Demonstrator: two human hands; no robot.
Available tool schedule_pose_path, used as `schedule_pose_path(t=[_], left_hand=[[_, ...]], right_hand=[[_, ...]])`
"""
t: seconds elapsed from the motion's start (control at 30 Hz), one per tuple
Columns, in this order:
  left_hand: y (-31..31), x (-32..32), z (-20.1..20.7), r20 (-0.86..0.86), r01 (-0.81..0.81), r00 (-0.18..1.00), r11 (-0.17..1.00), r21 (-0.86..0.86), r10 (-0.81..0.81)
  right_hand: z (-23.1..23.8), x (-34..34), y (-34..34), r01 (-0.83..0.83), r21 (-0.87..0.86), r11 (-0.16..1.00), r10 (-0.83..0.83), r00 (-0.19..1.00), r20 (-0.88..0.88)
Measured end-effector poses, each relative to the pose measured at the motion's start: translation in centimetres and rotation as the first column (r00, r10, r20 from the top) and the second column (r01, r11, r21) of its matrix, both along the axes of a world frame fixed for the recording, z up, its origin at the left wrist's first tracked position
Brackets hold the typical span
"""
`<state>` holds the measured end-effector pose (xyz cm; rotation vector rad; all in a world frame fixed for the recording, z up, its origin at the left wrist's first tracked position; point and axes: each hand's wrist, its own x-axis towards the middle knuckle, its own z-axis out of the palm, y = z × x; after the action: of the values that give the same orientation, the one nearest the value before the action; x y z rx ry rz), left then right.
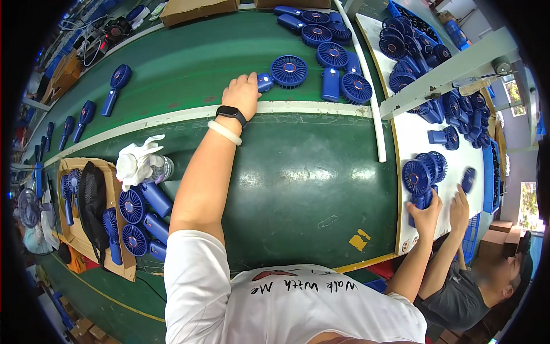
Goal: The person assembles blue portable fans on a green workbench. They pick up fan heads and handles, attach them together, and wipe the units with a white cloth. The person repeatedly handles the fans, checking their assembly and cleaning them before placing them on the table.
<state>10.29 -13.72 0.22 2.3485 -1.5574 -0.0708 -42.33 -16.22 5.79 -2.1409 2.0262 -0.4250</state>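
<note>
On the far green conveyor belt, my left hand (240,96), with a black watch and a pale bracelet at the wrist, is wrapped round the handle of a blue handheld fan (289,71). The fan lies flat, its round grille pointing right. Off to the right, over the white table, my right hand (425,217) grips a bunch of blue handheld fans (416,176) by their handles, grilles upward. How many it holds is hard to tell, as they overlap. Beside my left hand's fan lie several more blue fans (356,88).
A co-worker's hand (458,211) is close to my right hand, near a blurred blue fan (468,179). Fans are heaped on the white table (409,135). A white pipe (375,109) divides belt and table. At left are a cardboard tray (126,261) of fans and a clear jar (162,168).
</note>
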Motion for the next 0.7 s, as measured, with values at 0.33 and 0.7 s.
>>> schedule_pose_path(t=[0.33, 0.7], left_hand=[[9.8, -8.5, 3.2, -0.555, -0.281, -0.723, 0.908, -0.310, -0.413], [11.4, -8.4, 3.4, -0.743, -0.369, -0.464, 0.868, -0.333, -0.482]], right_hand=[[-0.6, 17.9, 5.2, -0.851, -0.057, 0.521, 0.849, 0.511, 0.132], [-3.5, 31.6, -7.5, -0.657, -0.490, 0.573, 0.664, 0.722, -0.194]])
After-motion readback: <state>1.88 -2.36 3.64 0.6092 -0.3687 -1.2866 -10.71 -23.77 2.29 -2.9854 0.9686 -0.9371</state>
